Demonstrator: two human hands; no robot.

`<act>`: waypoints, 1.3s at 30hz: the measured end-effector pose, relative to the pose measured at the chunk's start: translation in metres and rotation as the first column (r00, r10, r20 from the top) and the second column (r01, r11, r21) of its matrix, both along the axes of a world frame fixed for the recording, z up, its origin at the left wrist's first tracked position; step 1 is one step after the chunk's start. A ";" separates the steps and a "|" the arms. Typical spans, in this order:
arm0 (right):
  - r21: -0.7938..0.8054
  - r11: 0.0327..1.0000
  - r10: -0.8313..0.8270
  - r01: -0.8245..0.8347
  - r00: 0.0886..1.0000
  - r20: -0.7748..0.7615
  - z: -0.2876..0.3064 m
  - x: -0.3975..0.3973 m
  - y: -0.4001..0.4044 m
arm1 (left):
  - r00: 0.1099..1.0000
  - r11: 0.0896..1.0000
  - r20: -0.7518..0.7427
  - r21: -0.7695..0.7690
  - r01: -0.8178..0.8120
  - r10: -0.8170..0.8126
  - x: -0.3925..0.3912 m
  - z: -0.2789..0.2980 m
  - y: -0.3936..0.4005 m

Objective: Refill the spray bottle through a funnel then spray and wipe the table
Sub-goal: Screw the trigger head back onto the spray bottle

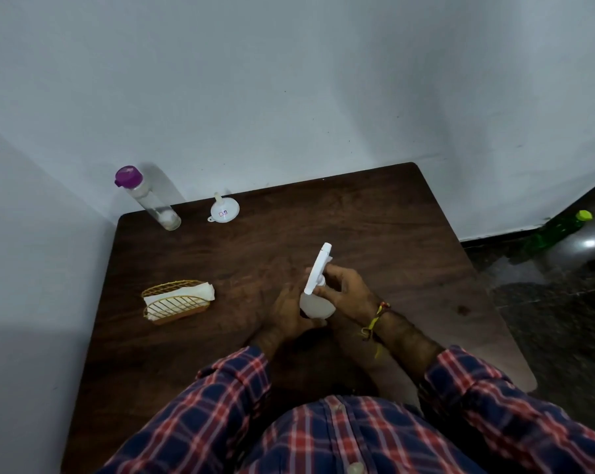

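A dark brown wooden table (pixel 374 227) with rounded corners stood pushed into a corner of the room, its far edge against a plain pale grey-white wall (pixel 289 80) and its left edge close to a second wall (pixel 32 251) of the same colour. The far wall showed a few small dark specks and soft shadows. To the right, a dark glossy floor (pixel 545 302) carried a bright reflected spot of light, and a dark skirting strip (pixel 515 229) ran along the base of the wall there. The light was dim and cool overall
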State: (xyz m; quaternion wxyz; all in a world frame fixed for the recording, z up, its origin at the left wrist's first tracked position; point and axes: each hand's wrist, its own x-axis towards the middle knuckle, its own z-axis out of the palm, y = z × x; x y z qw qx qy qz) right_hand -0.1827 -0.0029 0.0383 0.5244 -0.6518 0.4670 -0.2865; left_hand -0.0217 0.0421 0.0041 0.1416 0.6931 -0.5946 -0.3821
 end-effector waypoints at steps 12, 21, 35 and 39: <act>-0.038 0.979 -0.199 0.199 0.980 0.003 0.001 0.008 0.018 | 0.999 0.999 -0.025 -0.027 -0.036 0.035 -0.009 0.008 0.001; -0.135 0.983 -0.137 0.123 0.985 -0.103 -0.010 0.004 0.016 | 0.998 0.996 0.038 -0.077 0.055 -0.052 -0.011 0.013 -0.005; -0.044 0.972 -0.231 0.229 0.973 -0.026 -0.011 0.012 0.024 | 0.997 0.998 0.059 -0.047 -0.048 0.050 -0.023 0.014 -0.004; -0.033 0.969 -0.244 0.243 0.970 -0.022 -0.008 0.013 0.026 | 0.992 0.995 0.069 -0.033 -0.099 0.101 -0.022 0.004 -0.002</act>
